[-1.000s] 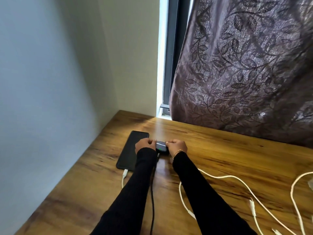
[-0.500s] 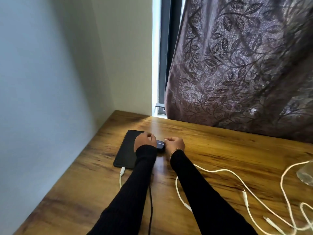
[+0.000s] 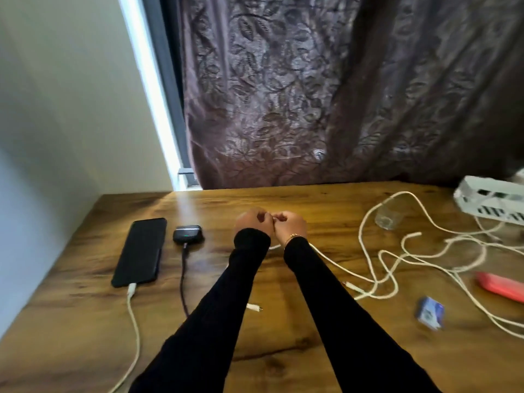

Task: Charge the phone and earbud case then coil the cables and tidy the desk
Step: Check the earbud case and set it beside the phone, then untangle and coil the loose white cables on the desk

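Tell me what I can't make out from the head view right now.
- Whether the hands grip the white cable: curled fingers hide it.
- Far ends of phone cable and black cable: cut by the bottom edge, hidden by a sleeve.
- Blue box label: blurred.

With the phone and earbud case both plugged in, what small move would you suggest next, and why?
Probably start looping the loose white cable that trails right from the two hands. The phone and earbud case each have a cable plugged in, while white cables sprawl uncoiled over the desk.
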